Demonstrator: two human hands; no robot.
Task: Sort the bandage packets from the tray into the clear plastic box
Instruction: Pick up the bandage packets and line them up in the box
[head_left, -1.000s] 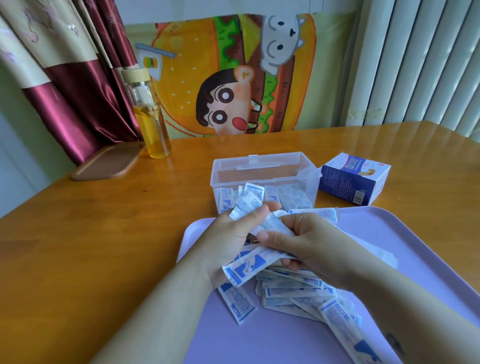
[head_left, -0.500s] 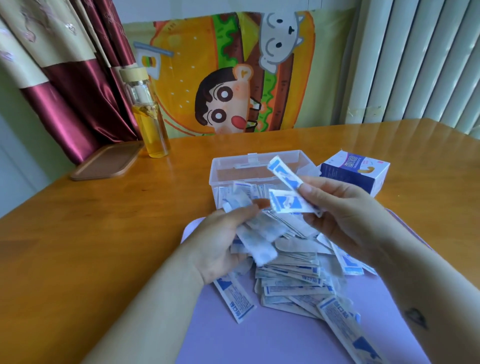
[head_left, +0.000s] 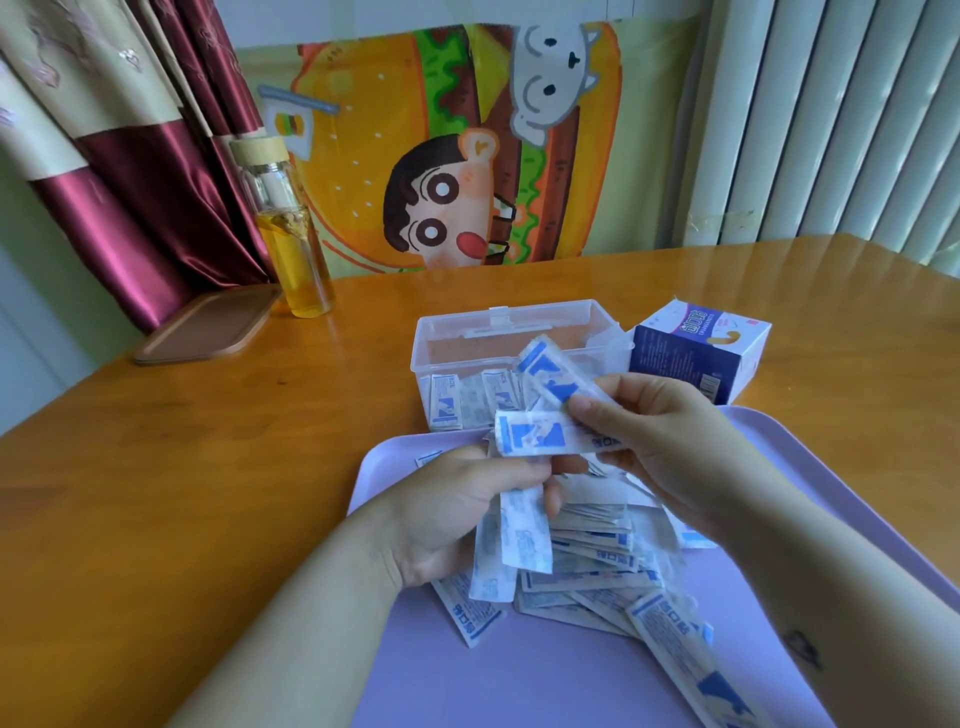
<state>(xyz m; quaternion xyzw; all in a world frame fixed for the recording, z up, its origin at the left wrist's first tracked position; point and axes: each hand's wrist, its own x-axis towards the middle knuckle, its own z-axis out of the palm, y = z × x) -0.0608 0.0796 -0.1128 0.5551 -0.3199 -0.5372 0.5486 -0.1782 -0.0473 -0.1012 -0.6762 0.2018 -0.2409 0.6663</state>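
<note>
Head view: right hand (head_left: 670, 457) pinches two packets (head_left: 530, 434) just in front of clear box (head_left: 467, 338); left hand (head_left: 452, 514) grips a bunch (head_left: 519, 535). Suggest squaring edges, then slotting upright inside.

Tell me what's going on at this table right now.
A person's right hand pinches two bandage packets just in front of the clear plastic box, which already has other packets standing inside. The left hand grips a few more above the purple tray, where a loose pile lies unsorted.
</note>
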